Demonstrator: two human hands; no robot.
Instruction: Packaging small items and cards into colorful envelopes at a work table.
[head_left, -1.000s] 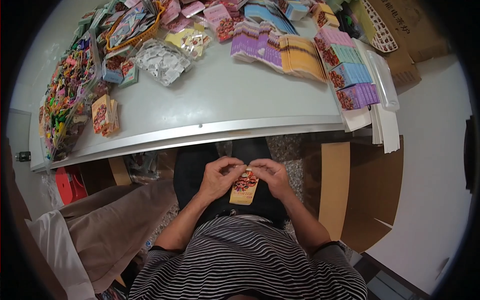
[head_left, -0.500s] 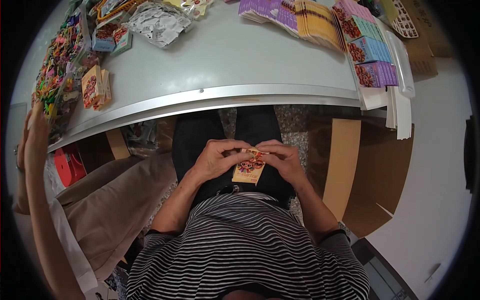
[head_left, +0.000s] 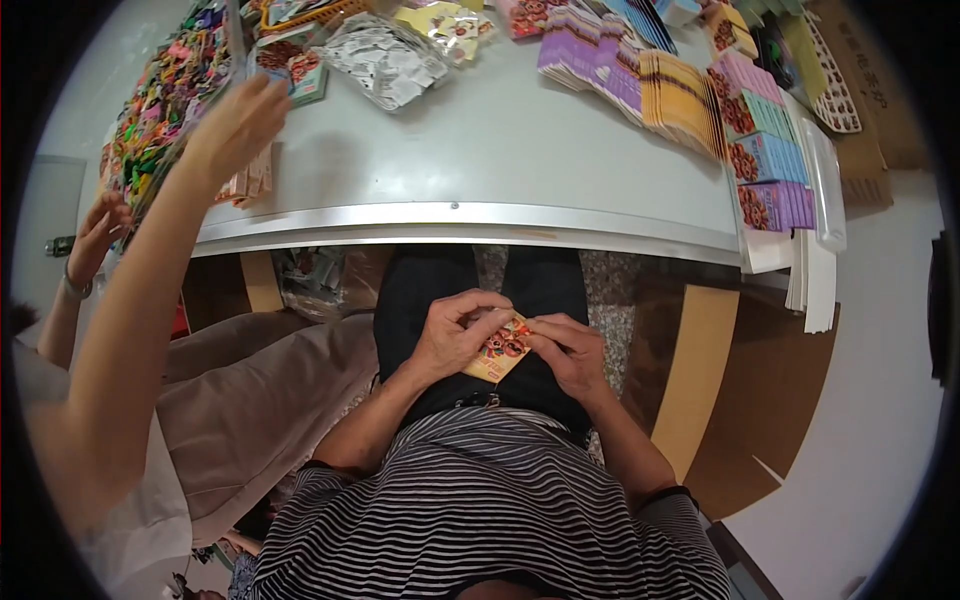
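A small yellow cardboard box with cartoon figures on its face is held over my lap. My left hand grips its left and upper side, thumb pressed on the printed face. My right hand pinches the upper right edge with thumb and fingertips. The far end of the box is largely hidden under my fingers. Both hands are below the table's front edge, apart from the table.
At left, a co-worker's arm reaches over the table beside a bag of colourful trinkets. A bag of white packets, fanned yellow cartons and stacked small boxes lie on the table. An open cardboard carton stands at my right.
The view has shifted, so the table appears further right and lower. The yellow box has tilted in my hands. The co-worker's arm has swung rightward over the table.
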